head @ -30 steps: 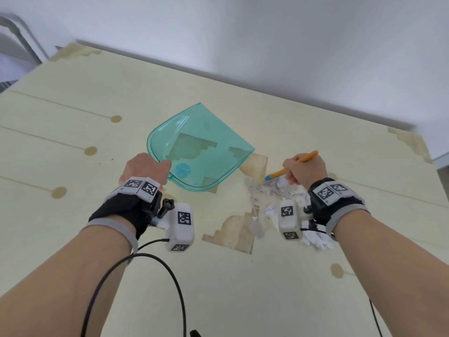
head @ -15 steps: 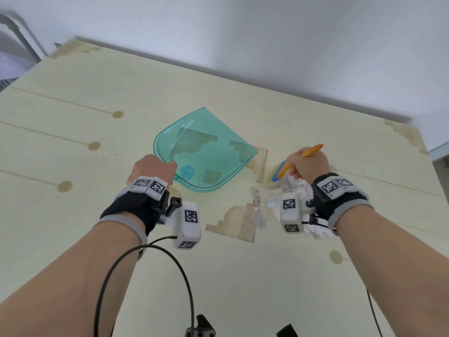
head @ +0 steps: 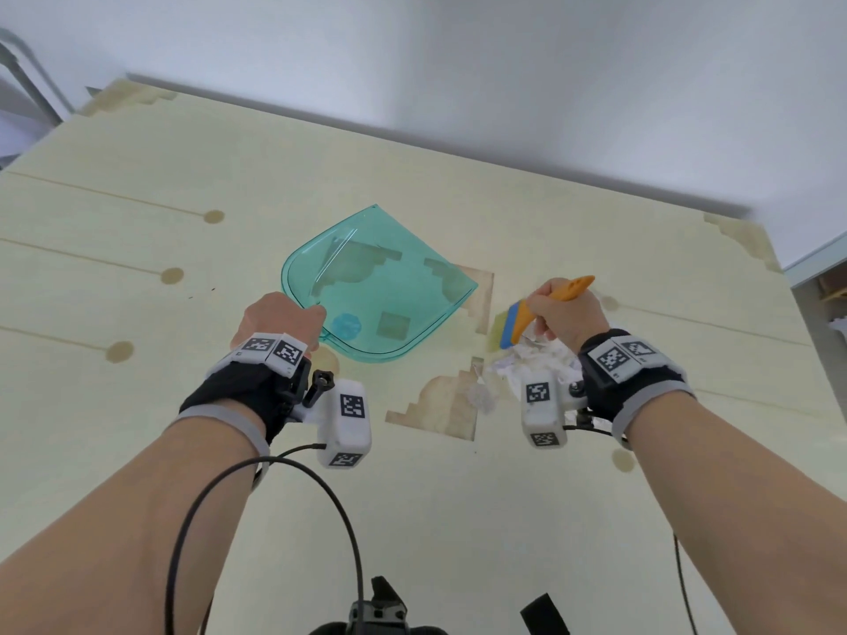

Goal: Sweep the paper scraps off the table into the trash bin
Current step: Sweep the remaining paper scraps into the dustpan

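Head-worn view, forward and down

No readable words, brands or numbers anywhere; only black-and-white square fiducial patterns on the white wrist-mounted blocks (head: 350,417) and black wristbands (head: 618,359) at centre left and centre right of the frame.

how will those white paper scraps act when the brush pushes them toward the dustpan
The paper scraps look crumpled and thin, so probably very light and apt to scatter or tumble rather than slide together. Some may catch under the brush that the right hand grips. The clear dustpan looks light too; the left hand holding it likely stops it from shifting.
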Motion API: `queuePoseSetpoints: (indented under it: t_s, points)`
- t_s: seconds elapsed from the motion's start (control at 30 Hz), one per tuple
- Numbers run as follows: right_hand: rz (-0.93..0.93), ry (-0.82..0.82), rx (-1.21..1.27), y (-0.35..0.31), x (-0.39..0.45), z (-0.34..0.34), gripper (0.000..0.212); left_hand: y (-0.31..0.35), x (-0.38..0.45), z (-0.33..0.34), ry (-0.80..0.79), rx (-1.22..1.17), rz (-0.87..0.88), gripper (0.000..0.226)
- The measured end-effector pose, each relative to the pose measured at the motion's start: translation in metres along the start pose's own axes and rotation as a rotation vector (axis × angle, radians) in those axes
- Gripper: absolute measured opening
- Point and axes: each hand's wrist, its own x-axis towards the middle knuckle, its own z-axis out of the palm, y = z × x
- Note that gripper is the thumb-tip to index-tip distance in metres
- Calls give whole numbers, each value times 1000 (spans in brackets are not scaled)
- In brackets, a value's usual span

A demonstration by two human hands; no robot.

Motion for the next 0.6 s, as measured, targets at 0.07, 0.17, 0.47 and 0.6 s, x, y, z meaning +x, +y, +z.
queuePoseSetpoints:
  t_s: [0.07,0.17,0.47,0.6]
  points:
    - [-17,-74,51,-5,-6,10,7,0,-1,-1,7,2,2,29]
    - [12,-190,-16,-2,-16,28,9,0,-3,-1,11,7,9,29]
    - [53,17,-14,6,-27,-7,12,-9,-10,3,-5,25,26,30]
    - [44,-265,1,3,-47,13,13,-21,-8,0,10,17,14,35]
